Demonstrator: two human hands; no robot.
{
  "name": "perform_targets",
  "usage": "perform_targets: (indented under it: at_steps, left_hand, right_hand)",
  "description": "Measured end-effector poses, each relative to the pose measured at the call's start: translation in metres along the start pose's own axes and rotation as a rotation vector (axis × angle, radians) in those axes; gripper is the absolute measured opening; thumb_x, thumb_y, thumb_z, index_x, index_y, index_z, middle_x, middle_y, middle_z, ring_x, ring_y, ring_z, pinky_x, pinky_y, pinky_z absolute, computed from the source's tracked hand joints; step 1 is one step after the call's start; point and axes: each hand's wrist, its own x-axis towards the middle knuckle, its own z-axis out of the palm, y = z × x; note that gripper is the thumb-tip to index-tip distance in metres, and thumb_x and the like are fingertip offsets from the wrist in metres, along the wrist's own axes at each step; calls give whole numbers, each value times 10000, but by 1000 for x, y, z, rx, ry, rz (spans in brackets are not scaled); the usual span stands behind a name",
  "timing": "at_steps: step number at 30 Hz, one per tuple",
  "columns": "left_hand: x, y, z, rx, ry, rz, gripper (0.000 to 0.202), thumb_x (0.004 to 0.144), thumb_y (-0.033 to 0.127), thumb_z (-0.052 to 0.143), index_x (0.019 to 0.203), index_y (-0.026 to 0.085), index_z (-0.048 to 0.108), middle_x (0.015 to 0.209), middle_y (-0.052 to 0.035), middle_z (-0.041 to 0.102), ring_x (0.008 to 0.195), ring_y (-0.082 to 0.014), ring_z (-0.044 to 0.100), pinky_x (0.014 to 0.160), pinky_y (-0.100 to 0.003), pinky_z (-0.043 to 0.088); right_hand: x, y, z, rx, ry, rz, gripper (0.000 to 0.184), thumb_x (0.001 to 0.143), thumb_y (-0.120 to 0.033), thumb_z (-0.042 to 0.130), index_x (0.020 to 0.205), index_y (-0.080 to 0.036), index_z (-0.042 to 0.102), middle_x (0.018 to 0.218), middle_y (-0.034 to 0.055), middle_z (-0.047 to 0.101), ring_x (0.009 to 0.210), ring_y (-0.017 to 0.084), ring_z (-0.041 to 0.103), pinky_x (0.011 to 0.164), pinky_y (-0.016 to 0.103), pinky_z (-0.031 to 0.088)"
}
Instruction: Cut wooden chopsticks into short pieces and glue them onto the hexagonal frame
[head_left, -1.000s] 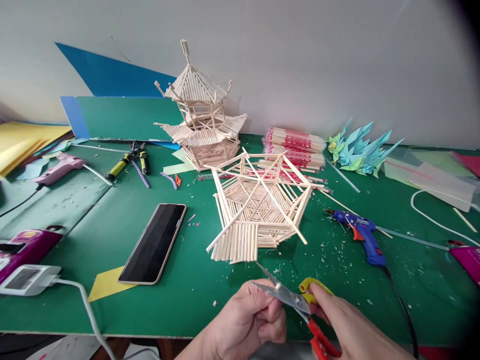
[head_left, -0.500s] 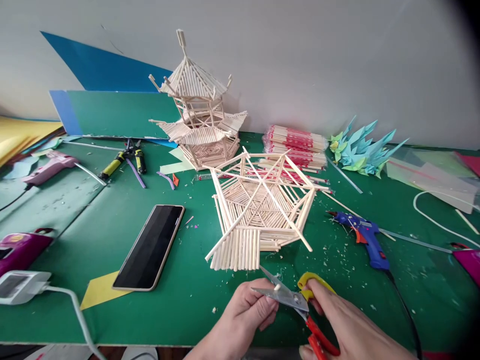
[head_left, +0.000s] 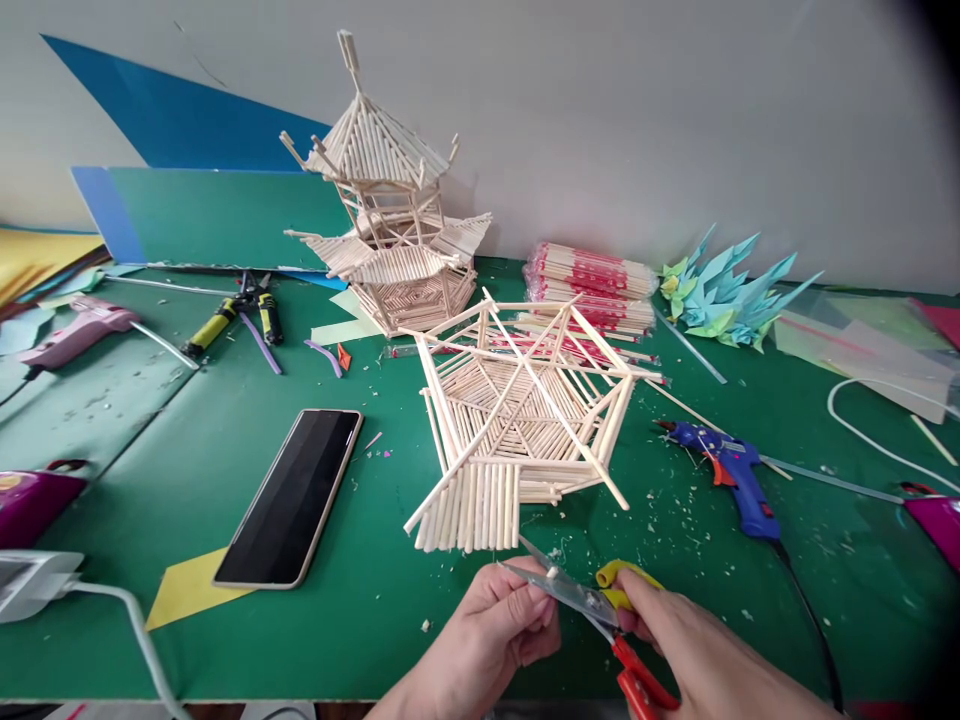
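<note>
My right hand (head_left: pixel 697 655) grips a pair of scissors (head_left: pixel 592 605) with yellow and red handles, blades parted and pointing left. My left hand (head_left: pixel 491 630) pinches a short wooden stick (head_left: pixel 552 573) whose end sits between the blades. Both hands are low at the near table edge. Just beyond them lies a hexagonal frame of wooden sticks (head_left: pixel 517 420) on the green table (head_left: pixel 375 590). A two-tier stick pagoda (head_left: pixel 386 215) stands farther back by the wall.
A black phone (head_left: pixel 292 495) lies left of the frame on a yellow paper scrap. A blue glue gun (head_left: pixel 731 470) sits right, its cord running near. Packs of chopsticks (head_left: pixel 592 290), paper cranes (head_left: pixel 720 290), cutters (head_left: pixel 229 315), a pink glue gun (head_left: pixel 75 330) and coloured sheets lie around.
The view has drifted right and down, so table items shifted left in frame. My hands stay near the table edge, the scissors still around the stick.
</note>
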Motion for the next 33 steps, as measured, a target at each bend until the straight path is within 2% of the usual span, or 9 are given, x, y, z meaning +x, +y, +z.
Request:
perform_targets:
  at_steps: [6,11,13,17,21,24,27,30,33]
  left_hand:
    - [2,-5,-4,40,34,31,340,725,350,597,518,162,402,511,48,317,463,-74,249,466,-251,151]
    - [1,-8,-5,144,90,90,348,757,380,576,534,164,419,494,49,326,469,-82,262,462,-248,169]
    - [0,-10,-2,306,182,163,308,805,363,523,585,158,460,507,42,359,489,-92,295,476,-245,199]
    - [-3,-14,3,792,371,350,232,850,316,445,694,158,512,589,22,403,560,-117,364,546,-238,296]
    - [-5,-9,3,953,304,447,238,865,267,395,696,157,522,658,-16,478,610,-138,411,588,-244,346]
    - [-6,0,0,904,193,410,243,862,286,413,728,149,562,655,-15,480,600,-130,409,564,-233,342]
    - [-6,6,-2,664,90,280,301,841,364,452,655,146,543,578,15,424,519,-99,357,487,-218,289]
    - [-4,7,0,383,1,163,338,790,425,521,598,148,495,514,37,392,455,-75,301,441,-220,215]
    - [-2,3,2,219,9,113,318,752,410,581,600,144,495,514,34,400,446,-69,297,436,-227,174]
  right_hand:
    - [6,-6,-13,16,-73,31,527,617,-231,509,1116,-63,491,1124,184,572,991,270,550,825,316,422]
    - [9,-9,-21,58,-132,26,474,629,-221,505,1081,-77,501,1049,173,592,951,256,558,820,339,427]
    - [9,-13,-21,83,-120,35,417,636,-222,500,1033,-95,512,1023,161,597,948,246,557,816,331,429]
    - [8,-16,-14,78,-18,45,366,637,-220,502,992,-133,496,981,125,607,915,225,573,774,299,447]
    - [7,-17,-7,33,46,48,394,624,-252,526,1000,-140,496,995,116,611,945,228,566,779,280,436]
    - [5,-18,-8,-20,44,44,438,614,-308,547,1010,-125,510,1066,149,591,996,263,542,797,288,424]
    - [1,-18,-12,-47,20,32,523,610,-349,552,1070,-106,502,1101,169,578,1003,295,537,802,307,424]
    - [-3,-14,-13,-29,47,11,511,606,-295,543,1087,-127,509,1118,145,582,1019,283,535,805,285,425]
    - [-5,-10,-11,-6,59,-8,536,598,-221,524,1125,-127,490,1098,128,602,1005,262,549,798,266,428]
